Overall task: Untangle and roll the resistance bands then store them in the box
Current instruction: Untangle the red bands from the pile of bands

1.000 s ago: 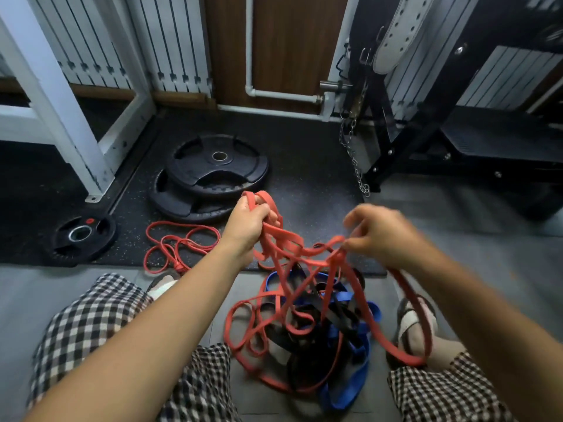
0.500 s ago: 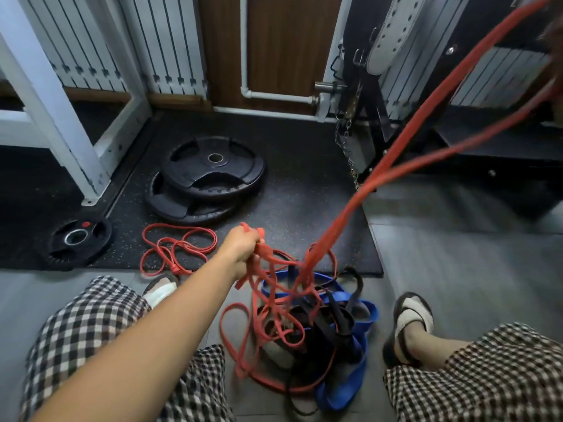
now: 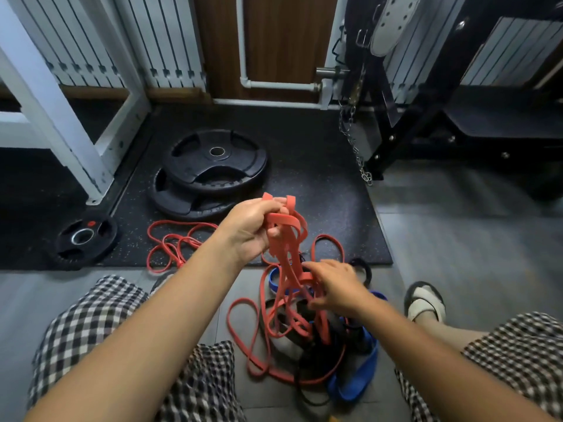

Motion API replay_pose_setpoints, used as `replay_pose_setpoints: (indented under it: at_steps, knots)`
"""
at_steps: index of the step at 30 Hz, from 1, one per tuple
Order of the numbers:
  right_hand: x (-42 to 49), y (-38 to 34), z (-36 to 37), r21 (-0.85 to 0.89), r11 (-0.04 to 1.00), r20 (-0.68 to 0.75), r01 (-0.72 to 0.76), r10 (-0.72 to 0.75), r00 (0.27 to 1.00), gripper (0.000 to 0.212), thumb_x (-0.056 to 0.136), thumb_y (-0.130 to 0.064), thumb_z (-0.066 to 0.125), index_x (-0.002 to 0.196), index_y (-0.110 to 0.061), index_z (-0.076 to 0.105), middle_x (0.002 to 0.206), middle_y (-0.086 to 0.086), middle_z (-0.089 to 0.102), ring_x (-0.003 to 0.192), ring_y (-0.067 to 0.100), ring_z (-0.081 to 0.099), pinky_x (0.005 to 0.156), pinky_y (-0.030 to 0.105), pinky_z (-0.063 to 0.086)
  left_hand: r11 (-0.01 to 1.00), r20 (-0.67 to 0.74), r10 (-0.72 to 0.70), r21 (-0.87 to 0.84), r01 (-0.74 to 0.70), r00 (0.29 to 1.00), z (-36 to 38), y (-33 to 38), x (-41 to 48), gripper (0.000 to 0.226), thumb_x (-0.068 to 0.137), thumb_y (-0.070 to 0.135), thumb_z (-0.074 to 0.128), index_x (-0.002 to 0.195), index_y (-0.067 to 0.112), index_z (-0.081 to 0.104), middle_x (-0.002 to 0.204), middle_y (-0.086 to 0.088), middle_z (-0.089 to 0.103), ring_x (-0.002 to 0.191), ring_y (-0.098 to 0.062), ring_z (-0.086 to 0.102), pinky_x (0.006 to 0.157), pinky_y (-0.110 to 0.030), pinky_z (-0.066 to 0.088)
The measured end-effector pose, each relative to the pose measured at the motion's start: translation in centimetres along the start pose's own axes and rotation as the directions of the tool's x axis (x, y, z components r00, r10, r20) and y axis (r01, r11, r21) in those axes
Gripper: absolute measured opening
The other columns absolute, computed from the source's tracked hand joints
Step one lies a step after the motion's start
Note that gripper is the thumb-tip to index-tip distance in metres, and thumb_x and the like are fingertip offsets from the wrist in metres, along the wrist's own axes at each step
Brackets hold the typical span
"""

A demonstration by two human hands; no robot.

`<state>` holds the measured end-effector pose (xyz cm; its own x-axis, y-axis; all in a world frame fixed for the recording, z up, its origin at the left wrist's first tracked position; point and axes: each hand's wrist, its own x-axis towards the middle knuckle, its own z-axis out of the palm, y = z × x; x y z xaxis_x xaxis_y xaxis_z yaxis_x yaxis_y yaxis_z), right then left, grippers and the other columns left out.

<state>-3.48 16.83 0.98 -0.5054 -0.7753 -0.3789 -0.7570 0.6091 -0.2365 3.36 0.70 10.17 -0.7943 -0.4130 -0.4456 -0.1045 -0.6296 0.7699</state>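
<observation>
Head view. Left hand (image 3: 253, 229), fingers curled, grips a raised bunch of red band (image 3: 283, 222); right hand (image 3: 338, 287) pinches its strands lower down. The remainder lies tangled with blue bands (image 3: 353, 385) on the floor (image 3: 457, 254) between the feet, just short of the mat (image 3: 335, 208) edge.

Stacked weight plates (image 3: 215, 166) lie on a black speckled mat (image 3: 323, 214).

A black mat (image 3: 320, 208) lay on the grey floor (image 3: 457, 254) below a wood panel (image 3: 289, 41). Stacked plates (image 3: 213, 166) sat beside a white frame (image 3: 61, 117); a black rack (image 3: 426, 111) with a chain (image 3: 365, 175) stood at right.
</observation>
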Motion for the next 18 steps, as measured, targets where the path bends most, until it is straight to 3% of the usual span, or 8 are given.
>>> replay_pose_setpoints:
  at_steps: [2, 4, 8, 10, 14, 16, 18]
  knots:
    - [0.3, -1.1, 0.9, 0.128, 0.991, -0.023, -0.048, 0.052, 0.998, 0.039, 0.082, -0.035, 0.061, 0.118, -0.022, 0.051, 0.120, 0.004, 0.061, 0.116, 0.028, 0.052, 0.090, 0.035, 0.038, 1.000, 0.024, 0.015, 0.014, -0.015, 1.000, -0.1, 0.1, -0.2, 0.019, 0.091, -0.006, 0.036, 0.099, -0.004, 0.054, 0.065, -0.008, 0.050, 0.035, -0.004, 0.044, 0.029, -0.014, 0.026]
    - [0.0, -1.6, 0.8, 0.116, 0.990, -0.113, -0.076, 0.090, 0.990, 0.021, 0.089, -0.032, 0.051, 0.103, -0.015, 0.053, 0.110, 0.008, 0.063, 0.106, 0.033, 0.056, 0.080, 0.036, 0.041, 0.997, 0.000, 0.053, 0.057, -0.053, 0.999, -0.7, 0.2, 0.0, 0.021, 0.091, -0.005, 0.037, 0.101, -0.003, 0.055, 0.062, -0.006, 0.051, 0.037, -0.004, 0.045, 0.029, -0.014, 0.027]
    - [-0.9, -1.7, -3.8, 0.061, 0.996, -0.279, -0.060, 0.075, 0.957, 0.017, 0.090, -0.021, 0.047, 0.102, -0.010, 0.054, 0.108, 0.011, 0.061, 0.103, 0.034, 0.056, 0.078, 0.036, 0.042, 0.964, -0.176, 0.133, 0.250, -0.087, 0.975, -2.4, -0.3, 1.2, 0.024, 0.089, -0.006, 0.037, 0.081, 0.010, 0.053, 0.048, 0.000, 0.051, 0.037, -0.005, 0.045, 0.030, -0.013, 0.027]
    - [-1.9, -1.9, -6.9, 0.088, 0.996, -0.334, -0.025, 0.053, 0.941, 0.014, 0.090, -0.016, 0.048, 0.099, -0.009, 0.054, 0.106, 0.011, 0.060, 0.102, 0.033, 0.054, 0.079, 0.037, 0.040, 0.940, -0.216, 0.132, 0.336, -0.054, 0.968, -2.8, -1.2, 1.8, 0.025, 0.090, -0.006, 0.035, 0.079, 0.013, 0.048, 0.055, -0.003, 0.050, 0.035, -0.006, 0.044, 0.030, -0.012, 0.027]
    - [-4.6, -2.3, -11.2, 0.096, 0.993, -0.452, 0.072, -0.021, 0.892, 0.010, 0.084, -0.011, 0.054, 0.091, -0.014, 0.060, 0.094, 0.002, 0.062, 0.095, 0.027, 0.057, 0.080, 0.037, 0.044, 0.748, -0.170, 0.180, 0.664, -0.023, 0.969, -2.7, -4.2, 2.3, 0.026, 0.089, -0.006, 0.032, 0.081, 0.017, 0.040, 0.066, -0.004, 0.046, 0.031, -0.005, 0.042, 0.030, -0.012, 0.026]
    - [-5.8, -2.6, -13.0, 0.195, 0.969, -0.550, 0.149, -0.018, 0.835, 0.013, 0.080, -0.006, 0.056, 0.085, -0.015, 0.063, 0.079, -0.007, 0.059, 0.084, 0.019, 0.058, 0.075, 0.031, 0.045, 0.740, -0.146, 0.149, 0.672, -0.012, 0.978, -2.4, -5.1, 2.4, 0.023, 0.091, -0.007, 0.033, 0.083, 0.014, 0.039, 0.067, -0.006, 0.046, 0.029, -0.002, 0.043, 0.031, -0.015, 0.031]
    - [-5.9, -2.7, -14.2, 0.252, 0.952, -0.614, 0.176, 0.017, 0.789, 0.015, 0.080, -0.003, 0.057, 0.082, -0.016, 0.065, 0.071, -0.013, 0.056, 0.074, 0.012, 0.056, 0.069, 0.024, 0.044, 0.744, -0.119, 0.117, 0.668, -0.008, 0.986, -2.1, -5.4, 2.3, 0.025, 0.092, -0.005, 0.037, 0.078, 0.016, 0.040, 0.068, -0.005, 0.047, 0.042, -0.008, 0.049, 0.038, -0.021, 0.035]
